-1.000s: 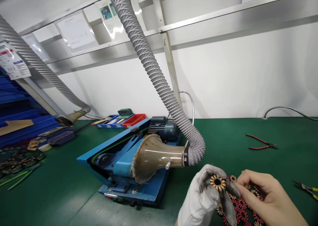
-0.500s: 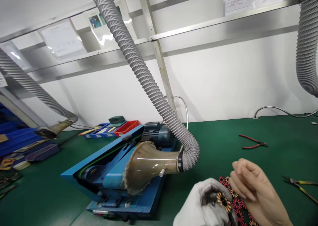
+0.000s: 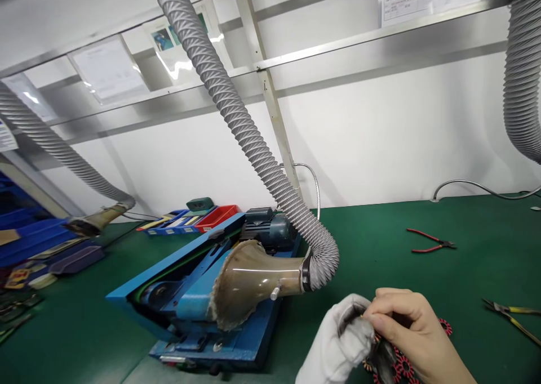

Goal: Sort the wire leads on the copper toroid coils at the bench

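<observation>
My left hand (image 3: 338, 339), in a white glove with grey fingertips, is closed at the bottom of the head view. The small wound ring coil it grips is almost wholly hidden now by fingers. My bare right hand (image 3: 406, 327) meets the glove, thumb and forefinger pinched together at the gloved fingertips. What lies in that pinch is hidden or too small to name. Under and beside both hands lie several small red-and-black ring coils (image 3: 406, 366) on the green bench, partly covered by the hands.
A blue belt machine (image 3: 198, 305) with a brown suction hood (image 3: 257, 280) and grey hose (image 3: 253, 142) stands left of my hands. Red-handled pliers (image 3: 435, 246) lie behind, yellow-handled pliers (image 3: 507, 312) at right. Parts bins (image 3: 186, 223) sit at the back.
My right hand has moved left from above the loose coils to the gloved fingertips and now pinches there. The ring coil in my left hand has gone from view behind the fingers.
</observation>
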A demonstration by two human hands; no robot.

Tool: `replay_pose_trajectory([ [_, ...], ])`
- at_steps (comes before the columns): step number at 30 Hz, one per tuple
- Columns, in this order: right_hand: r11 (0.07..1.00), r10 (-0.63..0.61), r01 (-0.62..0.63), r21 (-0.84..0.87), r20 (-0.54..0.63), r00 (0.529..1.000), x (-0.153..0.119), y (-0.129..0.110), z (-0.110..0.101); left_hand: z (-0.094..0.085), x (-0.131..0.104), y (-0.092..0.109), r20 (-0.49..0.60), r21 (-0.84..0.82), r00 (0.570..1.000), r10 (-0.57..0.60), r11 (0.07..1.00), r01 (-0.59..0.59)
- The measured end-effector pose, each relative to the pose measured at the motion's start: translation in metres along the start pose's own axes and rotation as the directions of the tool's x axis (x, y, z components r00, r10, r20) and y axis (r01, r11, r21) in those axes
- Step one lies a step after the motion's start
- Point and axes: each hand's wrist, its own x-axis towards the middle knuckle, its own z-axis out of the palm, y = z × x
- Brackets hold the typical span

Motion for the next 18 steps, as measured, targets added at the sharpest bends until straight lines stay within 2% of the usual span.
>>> replay_pose_trajectory([
  [2, 0.995, 0.028, -0.024, 0.101, -0.038, 0.999, 0.000, 0.003, 0.002, 0.001, 0.003, -0.004, 0.015, -0.031, 1.000, 0.000, 1.000, 0.000],
  [5, 0.975, 0.063, -0.045, 0.216, -0.076, 0.995, -0.001, 0.003, 0.008, -0.003, 0.010, -0.021, 0.031, -0.117, 1.000, 0.001, 0.993, 0.002],
  [8, 0.968, 0.114, -0.075, 0.239, -0.154, 0.982, -0.001, -0.002, 0.013, -0.007, 0.015, -0.040, 0.014, -0.183, 1.000, -0.005, 0.983, 0.007],
  [11, 0.990, 0.090, -0.061, 0.126, -0.234, 0.968, -0.002, -0.006, 0.016, -0.007, 0.017, -0.048, -0.002, -0.205, 0.999, -0.032, 0.978, 0.031],
  [15, 0.985, -0.089, 0.036, -0.168, -0.315, 0.945, -0.006, -0.003, 0.019, 0.000, 0.011, -0.033, -0.083, -0.190, 0.995, -0.062, 0.981, 0.046],
  [17, 0.968, -0.116, 0.033, -0.248, -0.328, 0.937, -0.007, -0.003, 0.020, 0.004, 0.004, -0.022, -0.181, -0.045, 0.983, 0.020, 0.999, -0.029],
  [18, 0.975, -0.073, -0.001, -0.220, -0.325, 0.943, -0.008, -0.004, 0.021, 0.005, 0.000, -0.019, -0.229, 0.070, 0.969, 0.095, 0.994, -0.081],
])
